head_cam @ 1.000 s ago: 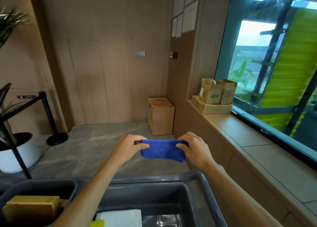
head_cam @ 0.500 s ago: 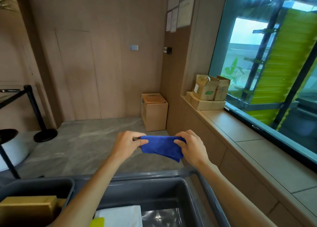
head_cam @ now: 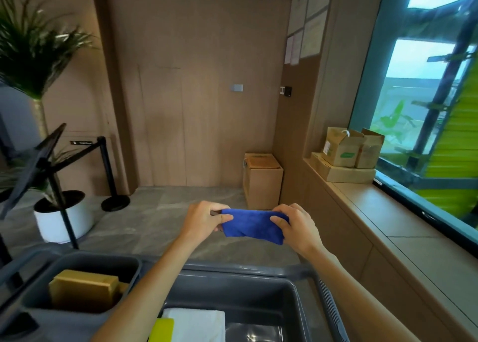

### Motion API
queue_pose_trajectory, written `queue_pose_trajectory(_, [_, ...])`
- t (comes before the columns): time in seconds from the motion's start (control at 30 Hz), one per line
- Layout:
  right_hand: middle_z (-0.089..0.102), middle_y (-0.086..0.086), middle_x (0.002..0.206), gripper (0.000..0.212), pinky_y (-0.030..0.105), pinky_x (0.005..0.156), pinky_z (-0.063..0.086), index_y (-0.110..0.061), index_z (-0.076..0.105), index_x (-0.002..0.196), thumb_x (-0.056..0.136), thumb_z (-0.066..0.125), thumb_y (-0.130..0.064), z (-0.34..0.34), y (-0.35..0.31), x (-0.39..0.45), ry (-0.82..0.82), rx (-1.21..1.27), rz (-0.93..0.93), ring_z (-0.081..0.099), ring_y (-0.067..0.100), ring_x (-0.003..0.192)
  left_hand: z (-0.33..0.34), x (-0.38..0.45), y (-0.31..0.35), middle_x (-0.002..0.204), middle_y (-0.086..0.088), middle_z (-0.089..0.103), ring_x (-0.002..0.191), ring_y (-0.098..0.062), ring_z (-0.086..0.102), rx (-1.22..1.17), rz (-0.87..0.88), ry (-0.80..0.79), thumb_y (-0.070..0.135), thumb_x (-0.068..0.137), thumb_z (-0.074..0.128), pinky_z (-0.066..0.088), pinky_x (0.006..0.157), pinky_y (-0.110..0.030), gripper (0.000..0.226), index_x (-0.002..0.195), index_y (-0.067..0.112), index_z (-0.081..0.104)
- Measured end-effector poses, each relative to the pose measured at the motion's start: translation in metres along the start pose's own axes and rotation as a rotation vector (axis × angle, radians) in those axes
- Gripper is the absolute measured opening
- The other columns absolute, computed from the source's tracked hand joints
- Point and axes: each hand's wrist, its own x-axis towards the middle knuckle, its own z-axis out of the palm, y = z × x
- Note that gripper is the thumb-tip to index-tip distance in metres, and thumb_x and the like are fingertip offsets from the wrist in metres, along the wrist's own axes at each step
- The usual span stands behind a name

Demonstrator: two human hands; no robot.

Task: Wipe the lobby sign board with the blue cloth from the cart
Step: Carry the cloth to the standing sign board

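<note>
Head view: a person stands over a grey cleaning cart [head_cam: 305, 270] in a wood-panelled lobby corner, stretching a folded blue cloth [head_cam: 252, 226] between both hands above the cart's far edge. The left hand [head_cam: 203, 220] pinches the cloth's left end between thumb and fingers; the right hand [head_cam: 297, 226] grips the right end the same way, so the cloth hangs taut in the air, clear of the cart.

In the cart, at 7 o'clock from the cloth, a yellow sponge block [head_cam: 84, 287] sits in a side bin; a white cloth [head_cam: 199, 325] and a yellow-green item [head_cam: 161, 330] lie in the main tub at 6 o'clock.

At 9 o'clock from the hands, a dark tilted sign board [head_cam: 31, 171] on a black stand rises beside a potted plant in a white planter [head_cam: 63, 221], with a black stanchion post [head_cam: 108, 172] behind.

At 12 o'clock a cardboard box [head_cam: 262, 180] stands on the grey floor. At 2 o'clock, more cartons [head_cam: 346, 155] rest on the window ledge.
</note>
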Motion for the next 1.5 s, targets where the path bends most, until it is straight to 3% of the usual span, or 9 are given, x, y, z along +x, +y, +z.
queue_pose_trajectory(0.27, [0.059,-0.003,0.113,0.021,0.037,0.088,0.056,-0.029,0.065,0.118,0.102,0.054,-0.033,-0.015,0.002,-0.011,-0.071,0.085,-0.077,0.060,0.015,0.098,0.008,-0.036,0.020,0.076,-0.004,0.078,0.045,0.002,0.059,0.021,-0.059,0.116,0.013,0.081,0.078,0.047,0.050,-0.010,0.011,0.087,0.022,0.081])
queue_pose_trajectory(0.43, [0.050,-0.004,0.116,0.022,0.042,0.088,0.054,-0.035,0.057,0.123,0.104,0.047,-0.040,-0.013,-0.006,-0.025,-0.109,0.107,-0.130,0.059,0.021,0.094,0.003,-0.074,0.032,0.074,0.001,0.077,0.065,-0.005,0.070,0.029,-0.115,0.208,0.016,0.083,0.079,0.060,0.063,-0.024,0.014,0.096,0.017,0.081])
queue_pose_trajectory(0.67, [0.040,-0.009,0.118,0.023,0.040,0.080,0.056,-0.040,0.050,0.121,0.103,0.039,-0.050,0.008,-0.020,-0.044,-0.174,0.120,-0.208,0.060,0.015,0.086,-0.011,-0.125,0.037,0.070,-0.004,0.075,0.057,0.000,0.065,0.027,-0.175,0.312,0.018,0.082,0.080,0.052,0.055,-0.016,0.012,0.092,0.013,0.080])
queue_pose_trajectory(0.83, [0.038,-0.009,0.121,0.024,0.038,0.077,0.052,-0.041,0.049,0.121,0.103,0.038,-0.052,0.021,-0.044,-0.061,-0.203,0.146,-0.267,0.060,0.019,0.085,-0.022,-0.167,0.034,0.065,0.007,0.075,0.061,-0.002,0.070,-0.002,-0.235,0.409,0.018,0.082,0.080,0.058,0.058,-0.020,0.017,0.098,0.013,0.080])
queue_pose_trajectory(0.93, [0.039,-0.008,0.118,0.024,0.038,0.077,0.052,-0.042,0.049,0.122,0.103,0.039,-0.052,0.033,-0.060,-0.073,-0.242,0.144,-0.298,0.062,0.021,0.085,-0.029,-0.197,0.030,0.063,0.002,0.074,0.061,-0.011,0.072,0.016,-0.263,0.467,0.018,0.083,0.078,0.059,0.058,-0.024,0.014,0.096,0.014,0.080])
queue_pose_trajectory(1.13, [0.045,0.003,0.114,0.025,0.035,0.091,0.051,-0.026,0.061,0.122,0.104,0.048,-0.036,0.063,-0.111,-0.102,-0.368,0.300,-0.429,0.058,0.019,0.091,-0.058,-0.267,0.024,0.067,0.004,0.075,0.061,-0.006,0.071,0.067,-0.335,0.590,0.016,0.082,0.079,0.060,0.057,-0.024,0.007,0.088,0.013,0.080])
queue_pose_trajectory(1.27, [0.049,0.007,0.112,0.020,0.004,0.078,0.035,-0.019,0.064,0.118,0.103,0.053,-0.027,0.083,-0.159,-0.131,-0.403,0.410,-0.529,0.047,-0.003,0.087,-0.091,-0.316,0.025,0.077,-0.015,0.076,0.074,-0.024,0.075,0.101,-0.389,0.699,0.017,0.082,0.080,0.064,0.069,-0.039,0.013,0.091,0.009,0.080])
queue_pose_trajectory(1.37, [0.051,0.006,0.110,0.016,0.012,0.081,0.034,-0.016,0.066,0.113,0.101,0.057,-0.023,0.095,-0.201,-0.155,-0.459,0.446,-0.570,0.048,0.002,0.088,-0.118,-0.356,0.027,0.079,-0.017,0.076,0.077,-0.027,0.075,0.124,-0.439,0.783,0.014,0.081,0.080,0.063,0.072,-0.040,0.014,0.092,0.006,0.079])
queue_pose_trajectory(1.5, [0.051,-0.002,0.102,0.014,0.020,0.087,0.035,-0.013,0.069,0.110,0.098,0.062,-0.017,0.110,-0.259,-0.192,-0.495,0.464,-0.629,0.055,0.017,0.094,-0.151,-0.416,0.030,0.074,-0.013,0.076,0.071,-0.023,0.074,0.181,-0.493,0.883,0.013,0.078,0.082,0.061,0.068,-0.027,0.009,0.085,0.009,0.080])
